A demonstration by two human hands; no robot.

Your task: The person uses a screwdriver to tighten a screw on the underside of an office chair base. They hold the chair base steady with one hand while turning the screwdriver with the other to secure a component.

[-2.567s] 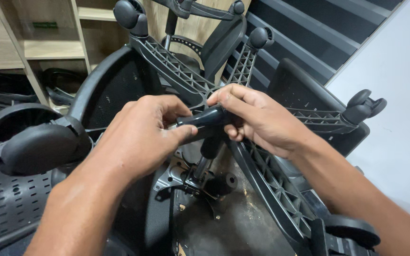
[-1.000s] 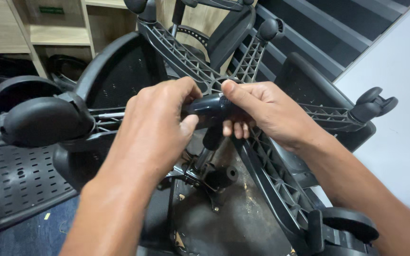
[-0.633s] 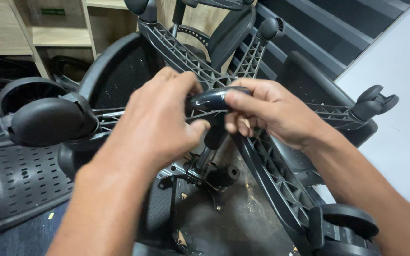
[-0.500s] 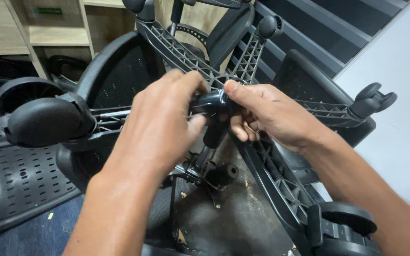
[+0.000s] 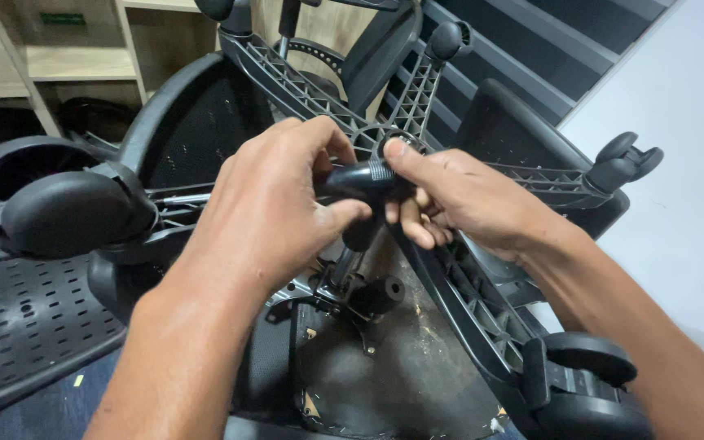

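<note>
An office chair lies upside down, its black five-armed base (image 5: 482,318) pointing up at me. At the hub, both hands close on a black gas-lift cylinder (image 5: 360,178) with a ribbed collar. My left hand (image 5: 275,208) wraps its left end, thumb across the front. My right hand (image 5: 458,200) pinches the right end, thumb on top, fingers curled under. Below the hands the chair's tilt mechanism (image 5: 360,289) sits on the seat underside (image 5: 401,383). Where the cylinder meets the hub is hidden by my fingers.
Black casters sit on the base arms at left (image 5: 67,212), lower right (image 5: 584,383) and right (image 5: 625,159). A perforated black panel (image 5: 18,318) lies lower left. Wooden shelves (image 5: 59,61) stand behind. A pale wall (image 5: 678,187) is on the right.
Both hands have stayed on the cylinder at the hub, shifting their grip slightly; my left thumb now lies across its front. The view has edged closer.
</note>
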